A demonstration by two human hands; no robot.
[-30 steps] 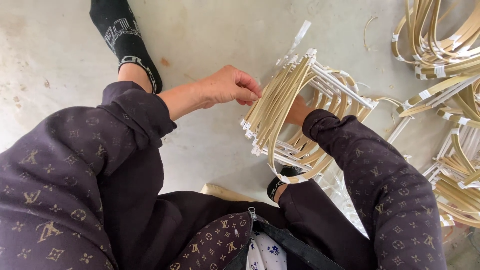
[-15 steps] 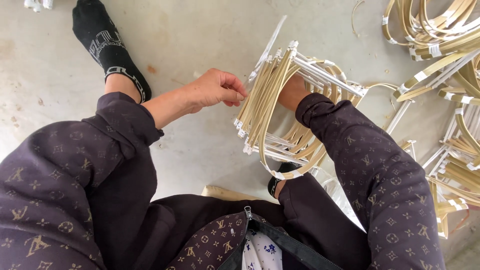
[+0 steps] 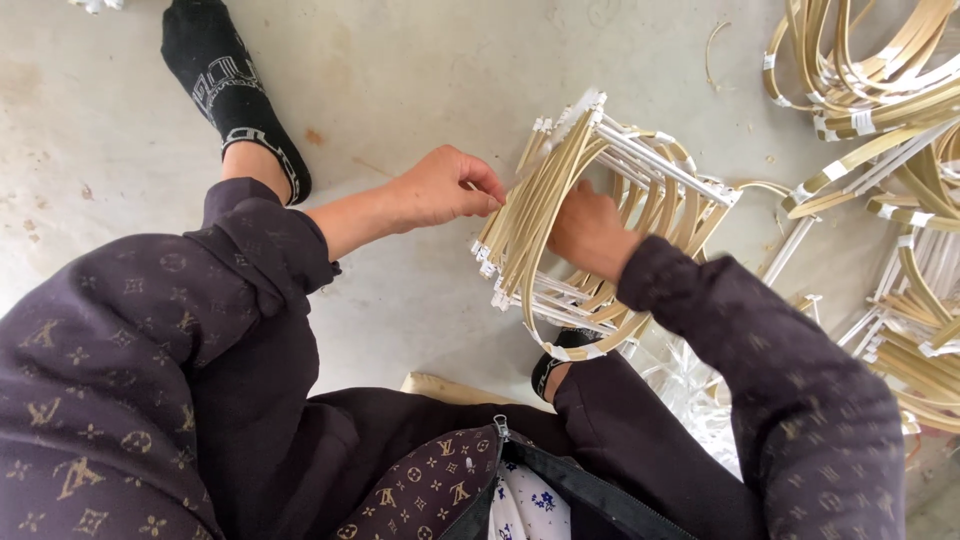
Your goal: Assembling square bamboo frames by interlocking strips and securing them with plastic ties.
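On a grey concrete floor (image 3: 420,60), the left hand (image 3: 440,188) pinches bamboo strips (image 3: 530,215); the right hand (image 3: 590,232) clasps the white frame (image 3: 660,165).

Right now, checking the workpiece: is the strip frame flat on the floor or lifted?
Lifted: both hands hold the frame above the floor.

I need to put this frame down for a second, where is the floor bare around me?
Bare concrete floor lies between the black sock and the woven frame, and also below the left hand. The right is crowded with strip bundles from top to bottom.
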